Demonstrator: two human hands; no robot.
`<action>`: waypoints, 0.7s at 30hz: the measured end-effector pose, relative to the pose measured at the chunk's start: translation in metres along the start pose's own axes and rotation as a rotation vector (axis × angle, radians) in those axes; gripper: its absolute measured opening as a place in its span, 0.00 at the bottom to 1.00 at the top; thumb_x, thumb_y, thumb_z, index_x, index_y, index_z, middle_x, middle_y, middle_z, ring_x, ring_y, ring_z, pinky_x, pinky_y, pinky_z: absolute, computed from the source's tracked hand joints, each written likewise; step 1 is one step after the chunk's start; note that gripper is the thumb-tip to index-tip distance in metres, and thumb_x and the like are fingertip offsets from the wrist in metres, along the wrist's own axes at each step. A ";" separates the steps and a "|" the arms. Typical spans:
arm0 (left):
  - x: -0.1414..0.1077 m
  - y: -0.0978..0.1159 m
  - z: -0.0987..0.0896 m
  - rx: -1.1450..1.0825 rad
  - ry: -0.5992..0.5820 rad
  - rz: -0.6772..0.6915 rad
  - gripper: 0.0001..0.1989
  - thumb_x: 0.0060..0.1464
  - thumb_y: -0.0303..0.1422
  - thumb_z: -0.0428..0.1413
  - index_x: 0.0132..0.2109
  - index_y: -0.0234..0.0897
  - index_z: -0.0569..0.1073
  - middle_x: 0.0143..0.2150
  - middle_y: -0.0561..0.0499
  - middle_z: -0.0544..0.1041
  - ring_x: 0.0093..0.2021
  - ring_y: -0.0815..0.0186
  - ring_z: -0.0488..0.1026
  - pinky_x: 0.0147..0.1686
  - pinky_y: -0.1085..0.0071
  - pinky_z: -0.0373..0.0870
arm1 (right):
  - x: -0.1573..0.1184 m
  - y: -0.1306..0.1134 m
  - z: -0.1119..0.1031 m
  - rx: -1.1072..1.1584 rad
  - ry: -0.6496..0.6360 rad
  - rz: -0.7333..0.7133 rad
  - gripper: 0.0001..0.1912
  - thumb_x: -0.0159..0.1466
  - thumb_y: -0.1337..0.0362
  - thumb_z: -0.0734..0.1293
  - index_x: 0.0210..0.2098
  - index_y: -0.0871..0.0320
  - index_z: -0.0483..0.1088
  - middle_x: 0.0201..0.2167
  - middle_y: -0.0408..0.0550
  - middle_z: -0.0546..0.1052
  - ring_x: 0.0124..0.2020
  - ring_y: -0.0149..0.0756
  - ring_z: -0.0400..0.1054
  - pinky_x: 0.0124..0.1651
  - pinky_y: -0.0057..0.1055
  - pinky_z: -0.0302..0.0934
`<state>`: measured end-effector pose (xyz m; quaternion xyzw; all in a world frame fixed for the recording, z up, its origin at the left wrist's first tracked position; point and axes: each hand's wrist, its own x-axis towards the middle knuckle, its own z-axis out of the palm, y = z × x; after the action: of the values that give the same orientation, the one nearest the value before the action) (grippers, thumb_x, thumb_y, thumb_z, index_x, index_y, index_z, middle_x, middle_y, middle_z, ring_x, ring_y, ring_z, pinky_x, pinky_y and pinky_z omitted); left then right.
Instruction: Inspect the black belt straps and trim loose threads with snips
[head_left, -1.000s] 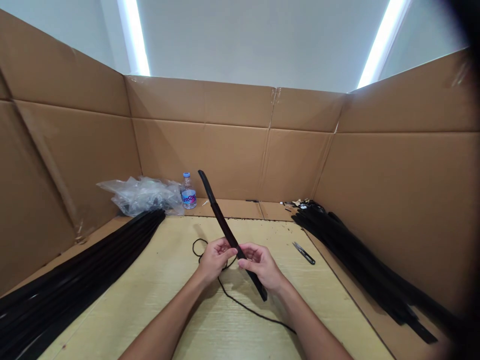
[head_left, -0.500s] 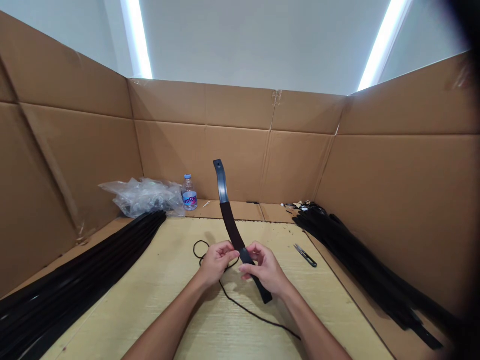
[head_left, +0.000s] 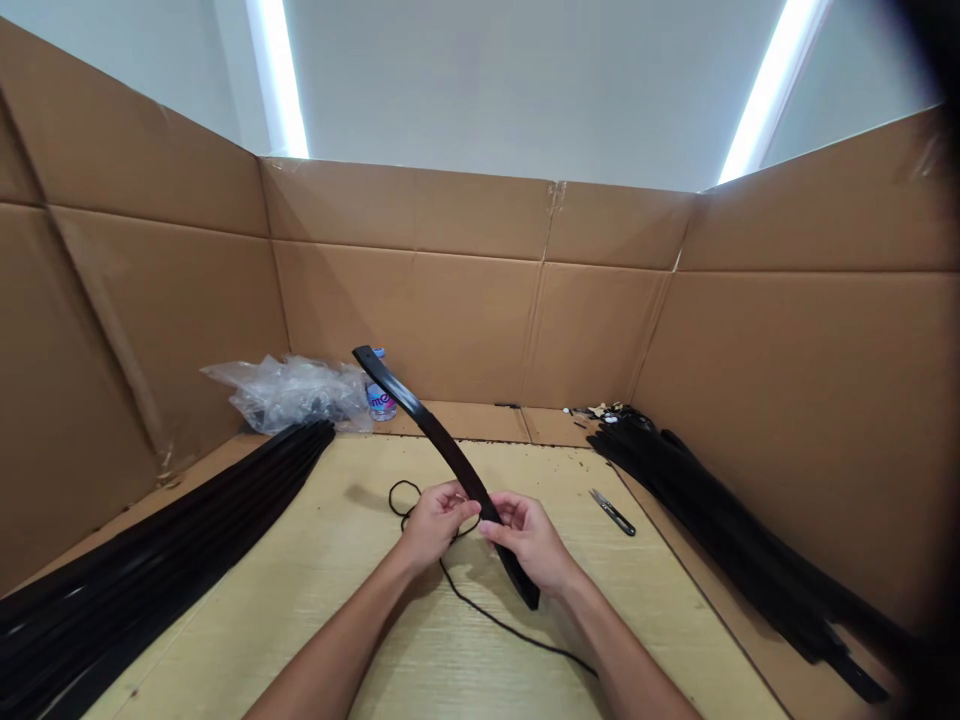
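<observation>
A curved black strip (head_left: 459, 462) is held up over the pale board, its upper end tilted to the left and its lower end near the board. Dark, matt wrapping covers its middle, while the upper part is smooth and shiny. My left hand (head_left: 439, 522) pinches at the strip's left side, fingertips closed by the wrapping. On the other side, my right hand (head_left: 528, 538) grips the strip between thumb and fingers. A thin black cord (head_left: 517, 632) loops on the board behind my left hand and trails under the strip towards my right forearm.
Small thread snips (head_left: 613, 512) lie on the board (head_left: 337, 610) at the right. Bundles of black strips rest left (head_left: 172, 540) and right (head_left: 720, 530). Clear plastic bags (head_left: 296, 392) and a bottle (head_left: 381, 402) stand at the back left. Cardboard walls (head_left: 472, 320) enclose the board.
The strip's upper end has swung down to the left, now partly in front of the bottle. My right fingers have shifted slightly up along it, while my left hand stays nearly in place.
</observation>
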<state>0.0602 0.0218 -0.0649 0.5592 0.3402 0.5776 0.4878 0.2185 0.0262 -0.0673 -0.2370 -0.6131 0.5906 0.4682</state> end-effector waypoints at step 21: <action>-0.002 0.005 0.005 0.072 0.057 0.032 0.16 0.48 0.42 0.60 0.26 0.32 0.70 0.23 0.52 0.72 0.22 0.72 0.67 0.24 0.77 0.62 | -0.003 -0.004 0.006 0.224 -0.002 0.004 0.14 0.59 0.56 0.70 0.35 0.58 0.63 0.32 0.45 0.75 0.29 0.30 0.68 0.29 0.25 0.61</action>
<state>0.0641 0.0174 -0.0600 0.5652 0.3654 0.5884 0.4481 0.2158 0.0201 -0.0635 -0.1837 -0.5432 0.6565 0.4901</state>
